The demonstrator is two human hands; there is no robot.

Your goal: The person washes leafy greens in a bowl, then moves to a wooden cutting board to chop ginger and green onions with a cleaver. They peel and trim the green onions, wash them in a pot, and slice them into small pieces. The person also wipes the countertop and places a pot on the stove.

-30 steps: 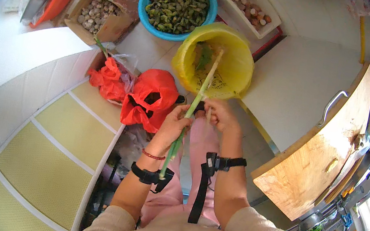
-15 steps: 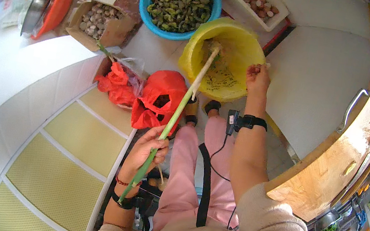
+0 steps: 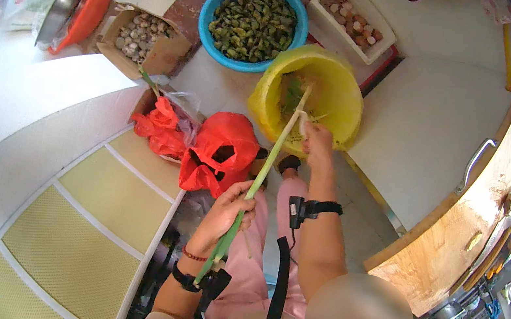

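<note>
Long slender scallion-like stalk [image 3: 279, 143], pale at its far end, green toward the near end, straight, slanting through the left hand [image 3: 229, 214], pale tip over the yellow bin [image 3: 350, 111], thin whitish strip [image 3: 303, 124] at its side

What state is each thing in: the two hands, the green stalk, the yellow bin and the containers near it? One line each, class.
Left hand: closed around stalk
Right hand: closed, pinching pale strip
Green stalk: held slantwise, pale end over bin
Yellow bin: open, scraps inside
Blue basin: open, well filled
Cardboard box: open, bulbs inside
White box: open, partly filled
</note>
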